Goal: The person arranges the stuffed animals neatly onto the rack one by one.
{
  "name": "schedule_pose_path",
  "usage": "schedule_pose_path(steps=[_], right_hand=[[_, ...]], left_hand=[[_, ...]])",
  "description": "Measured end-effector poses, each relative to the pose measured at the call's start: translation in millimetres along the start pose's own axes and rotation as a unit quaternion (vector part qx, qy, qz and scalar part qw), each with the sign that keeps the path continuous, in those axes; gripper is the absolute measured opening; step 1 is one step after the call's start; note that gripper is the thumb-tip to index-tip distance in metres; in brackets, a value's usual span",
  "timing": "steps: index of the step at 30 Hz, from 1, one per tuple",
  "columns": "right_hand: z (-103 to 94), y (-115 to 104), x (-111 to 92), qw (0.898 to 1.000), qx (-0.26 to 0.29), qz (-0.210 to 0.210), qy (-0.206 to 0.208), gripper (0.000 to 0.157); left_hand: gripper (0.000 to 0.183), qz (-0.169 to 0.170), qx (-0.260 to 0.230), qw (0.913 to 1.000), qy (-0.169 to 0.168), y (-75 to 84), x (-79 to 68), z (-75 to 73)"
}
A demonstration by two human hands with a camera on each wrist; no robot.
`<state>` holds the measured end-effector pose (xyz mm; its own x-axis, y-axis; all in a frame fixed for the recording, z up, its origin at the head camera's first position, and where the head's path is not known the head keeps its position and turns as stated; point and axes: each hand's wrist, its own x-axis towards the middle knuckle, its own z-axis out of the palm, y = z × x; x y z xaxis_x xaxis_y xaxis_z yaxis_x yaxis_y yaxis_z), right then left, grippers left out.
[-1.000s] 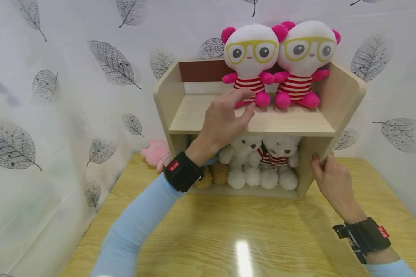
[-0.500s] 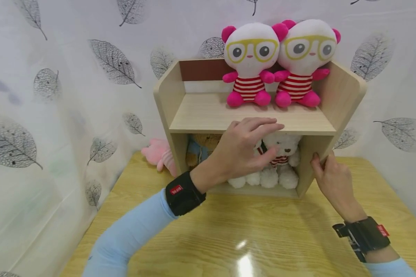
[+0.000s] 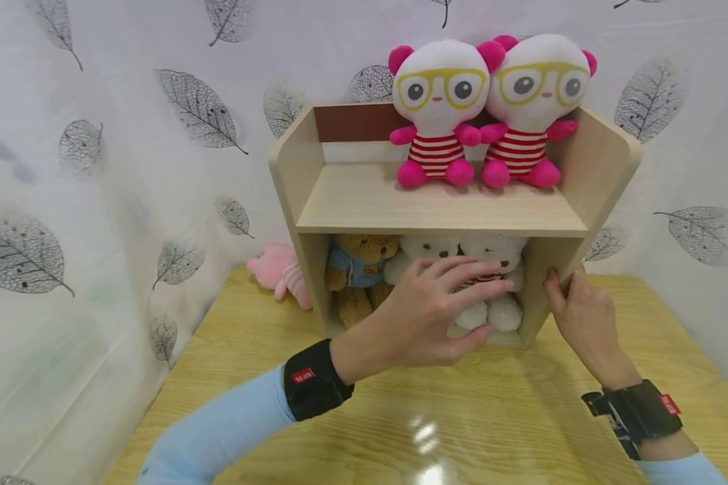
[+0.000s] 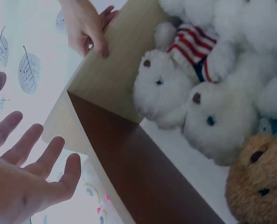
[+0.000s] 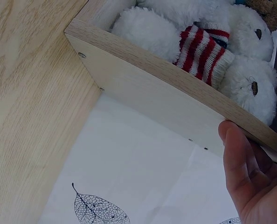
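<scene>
My left hand (image 3: 427,306), fingers spread and slightly bent, hovers in front of the lower compartment and holds nothing. Behind it sit two white teddy bears, one (image 4: 166,86) in a red-and-white striped top, partly hidden by the hand in the head view. A brown teddy bear (image 3: 364,266) in a blue top sits at their left. My right hand (image 3: 585,320) grips the front edge of the right side panel of the small wooden shelf (image 3: 352,209), thumb inside, fingers outside (image 5: 236,163). Two white-and-pink panda dolls (image 3: 439,101) with yellow glasses sit side by side on the upper board.
A pink plush toy (image 3: 282,273) lies on the table (image 3: 376,431) against the shelf's left outer side. Behind and beside the table hangs a white curtain (image 3: 127,202) printed with grey leaves.
My left hand has come down from beside the left panda doll on the upper board to the front of the lower compartment. The right hand stays on the side panel.
</scene>
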<state>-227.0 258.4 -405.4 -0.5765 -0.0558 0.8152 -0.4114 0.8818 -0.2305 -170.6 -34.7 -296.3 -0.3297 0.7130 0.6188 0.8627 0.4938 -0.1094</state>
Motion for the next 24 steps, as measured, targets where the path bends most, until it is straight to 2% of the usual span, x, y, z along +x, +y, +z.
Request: schedule_pose_path(steps=[11, 16, 24], right_hand=[[-0.6, 0, -1, 1.0, -0.002, 0.007, -0.005, 0.02], [0.3, 0, 0, 1.0, -0.001, 0.007, 0.0, 0.02], [1.3, 2, -1, 1.0, 0.003, 0.013, 0.0, 0.021]], left_hand=[[0.051, -0.019, -0.019, 0.9992, -0.03, 5.0, -33.6, 17.9], [0.052, -0.051, -0.045, 0.9959, -0.06, 1.7, -52.4, 24.9], [0.054, -0.098, -0.047, 0.9917, -0.069, -10.6, -76.3, 29.0]])
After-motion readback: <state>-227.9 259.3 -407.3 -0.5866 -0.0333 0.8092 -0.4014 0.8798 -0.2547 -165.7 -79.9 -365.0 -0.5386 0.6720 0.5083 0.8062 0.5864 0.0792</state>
